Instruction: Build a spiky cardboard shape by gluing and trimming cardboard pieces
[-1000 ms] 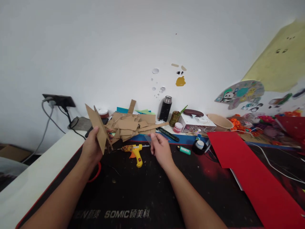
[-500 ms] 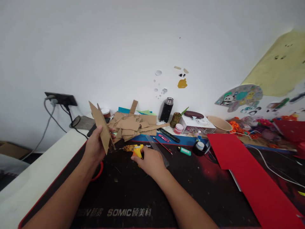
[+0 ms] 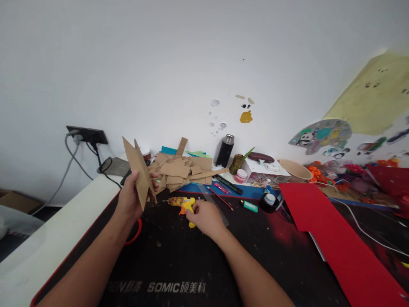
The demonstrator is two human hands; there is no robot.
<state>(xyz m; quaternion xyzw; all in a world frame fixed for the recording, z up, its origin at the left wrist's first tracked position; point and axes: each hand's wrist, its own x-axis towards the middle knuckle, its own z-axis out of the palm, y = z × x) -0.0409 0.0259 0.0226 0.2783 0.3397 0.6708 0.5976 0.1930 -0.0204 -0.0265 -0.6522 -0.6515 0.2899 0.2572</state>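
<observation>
My left hand (image 3: 128,194) grips a cardboard piece (image 3: 136,168), held upright above the mat's left side. Two panels of it show, standing apart at the top; the fingertips come out on its far side. My right hand (image 3: 209,218) is closed at the handle of a yellow hot glue gun (image 3: 188,204), with thumb and finger against it. The gun lies low over the mat, its stained nozzle end pointing left toward the cardboard. Some of the right fingers are hidden from view.
A heap of cardboard scraps (image 3: 174,170) sits behind the gun. Red-handled scissors, partly hidden, show a red loop (image 3: 138,232) by my left wrist. A black flask (image 3: 225,151), a red pencil (image 3: 220,198), a green lighter (image 3: 249,206) and red card (image 3: 332,238) are to the right.
My right hand has shifted slightly right along the glue gun, and more of its handle shows. The cardboard has turned a little, showing more of its second panel. The camera view has shifted slightly.
</observation>
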